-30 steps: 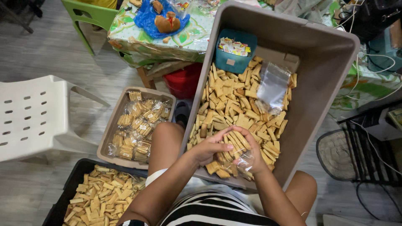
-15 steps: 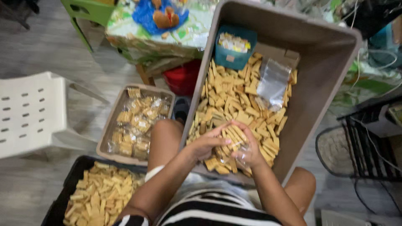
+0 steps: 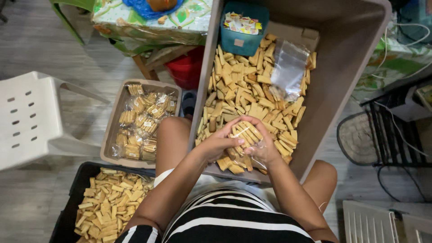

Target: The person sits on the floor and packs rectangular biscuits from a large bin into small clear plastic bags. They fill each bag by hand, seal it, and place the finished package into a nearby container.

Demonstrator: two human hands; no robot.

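Tan rectangular biscuits (image 3: 245, 87) fill the large grey tub (image 3: 346, 67) that runs from the upper centre to the lower centre of the head view. At lower centre, the left hand (image 3: 219, 144) and the right hand (image 3: 263, 146) meet over the tub's near end, fingers curled around a clear bag of stacked biscuits (image 3: 243, 135); the bag's lower part is probably hidden behind the palms. A teal container (image 3: 243, 38) and an empty clear bag (image 3: 288, 67) lie at the tub's far end. At left centre, a smaller grey tray (image 3: 112, 130) holds filled bags. At lower left, a black bin (image 3: 67, 211) holds loose biscuits. A white plastic chair (image 3: 31, 117) stands at far left.
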